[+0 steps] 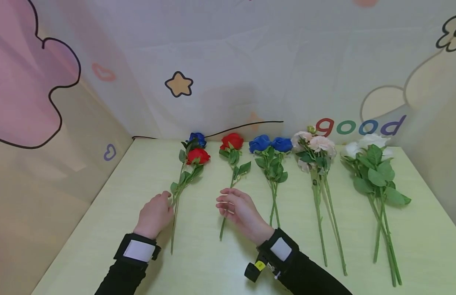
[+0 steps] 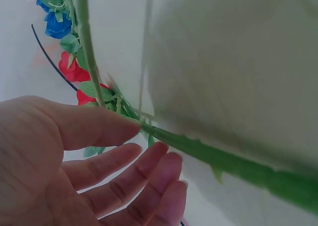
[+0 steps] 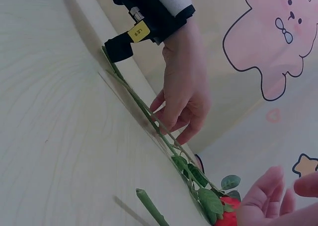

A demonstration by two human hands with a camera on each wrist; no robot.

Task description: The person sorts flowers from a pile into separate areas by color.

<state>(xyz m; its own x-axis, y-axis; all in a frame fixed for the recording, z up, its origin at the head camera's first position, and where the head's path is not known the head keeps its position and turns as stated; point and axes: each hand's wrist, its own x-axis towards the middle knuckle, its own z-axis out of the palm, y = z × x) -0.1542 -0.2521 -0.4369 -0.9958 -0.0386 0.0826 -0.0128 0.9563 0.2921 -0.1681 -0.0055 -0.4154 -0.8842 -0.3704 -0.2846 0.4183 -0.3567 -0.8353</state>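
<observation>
At the left of the table, an artificial red rose (image 1: pixel 198 156) and a blue rose (image 1: pixel 197 139) lie with their stems crossing. My left hand (image 1: pixel 154 215) is at these stems; in the left wrist view its thumb and fingertips lightly pinch a green stem (image 2: pixel 223 162). Which of the two roses this stem belongs to, I cannot tell. My right hand (image 1: pixel 246 214) hovers over the stem of a single red rose (image 1: pixel 232 141), fingers loosely bent and holding nothing. That stem passes partly behind the hand.
Further right lie two blue roses (image 1: pixel 271 144), pale pink flowers (image 1: pixel 321 146) and white flowers (image 1: pixel 372 141), stems toward me. They rest on a pale table (image 1: pixel 113 254). A printed cloth (image 1: pixel 231 61) hangs behind the table's far edge.
</observation>
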